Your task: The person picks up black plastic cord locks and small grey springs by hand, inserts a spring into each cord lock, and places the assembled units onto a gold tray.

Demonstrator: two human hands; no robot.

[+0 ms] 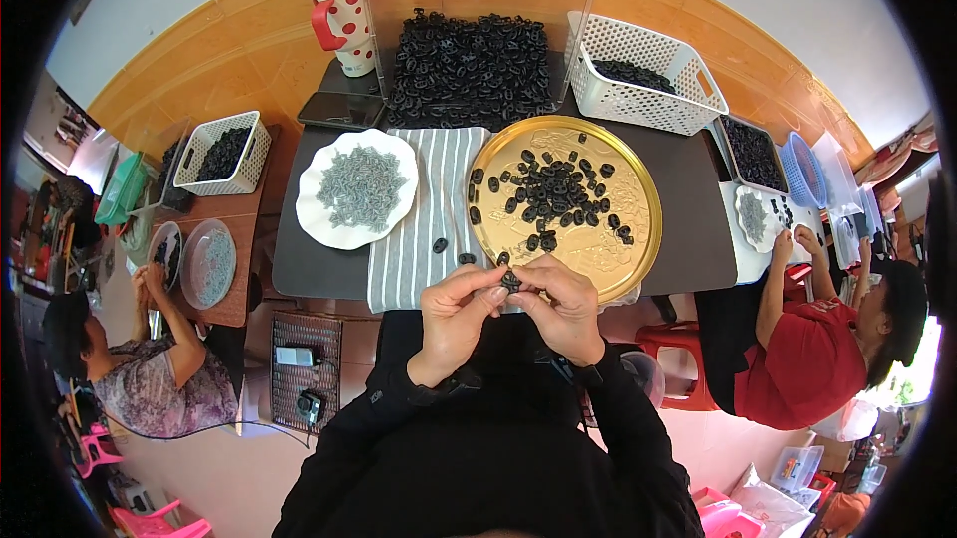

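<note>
Close to the table's near edge, my left hand [457, 324] and my right hand [563, 311] meet with closed fingertips on a small black plastic part [511, 282]. The fingers partly cover it. Just beyond them lies a round gold tray [623, 264] with a heap of black oval pieces [548, 189] at its middle and others scattered about. A few loose black pieces [440, 245] rest on the grey-and-white striped cloth [424, 284]. Left of the tray, a white wavy-edged plate [314, 209] holds a pile of tiny grey pieces [361, 187], too small to make out.
A clear bin [478, 0] of black parts stands at the back, with a white basket [648, 109] to its right. Left of it are a spotted tumbler [346, 24] and a dark phone [341, 110]. People sit working at left [164, 378] and right [812, 358].
</note>
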